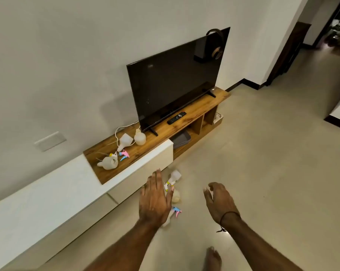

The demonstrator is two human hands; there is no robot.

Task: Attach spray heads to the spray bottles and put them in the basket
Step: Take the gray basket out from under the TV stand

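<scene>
The room was plain, with pale walls and a smooth beige floor (262, 173), and a long low TV unit (157, 133) ran along the wall, its top part wood, part white. A dark television (175, 81) stood on the wooden stretch with a black remote (176, 118) lying just in front of it, and headphones (216, 44) hung over the screen's upper corner.

On the wood, left of the television, one cream bottle (139, 137) stood upright. Just beside it a second bottle (125, 141) lay tipped over, and nearer the end of the board a third bottle (108, 163) lay on its side. A pink and blue spray head (124, 155) lay loose between those two fallen ones.

The person stood over the floor with both arms stretched down. The left hand (155, 198) was flat, fingers straight and together, holding nothing. The right hand (219, 202) had its fingers loosely curved and apart, also holding nothing. On the floor beneath the left hand lay more bottles (175, 178) and another pink and blue head (176, 211), partly hidden by the hand. A white basket (218, 118) sat at the far end of the unit, well apart from all of this.
</scene>
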